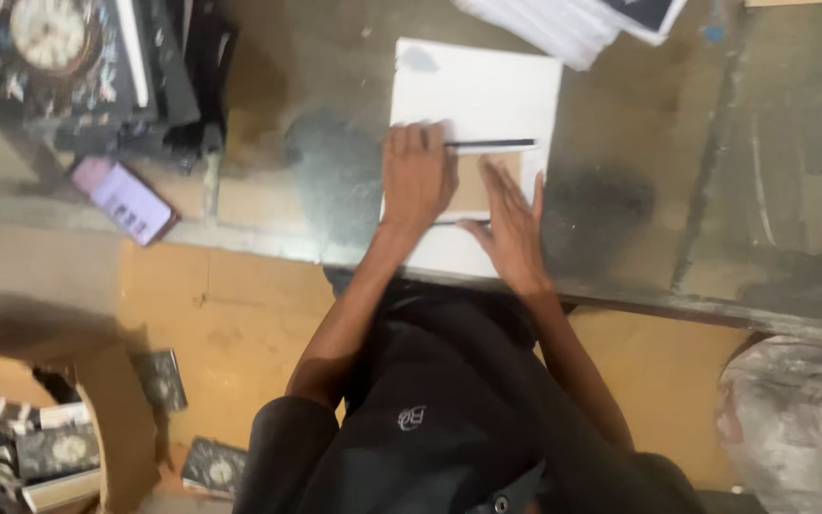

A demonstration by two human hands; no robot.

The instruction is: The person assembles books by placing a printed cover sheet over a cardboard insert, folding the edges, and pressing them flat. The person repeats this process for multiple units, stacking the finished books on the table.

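your dark lap fills the near edge of the head view. beyond it, your left hand (418, 176) lies flat, fingers together, on a brown card (473, 186). your right hand (511, 228) presses beside it, fingers spread. card sits on a white sheet (482, 90) on the surface (715, 171). a phone (126, 200) lies far left.
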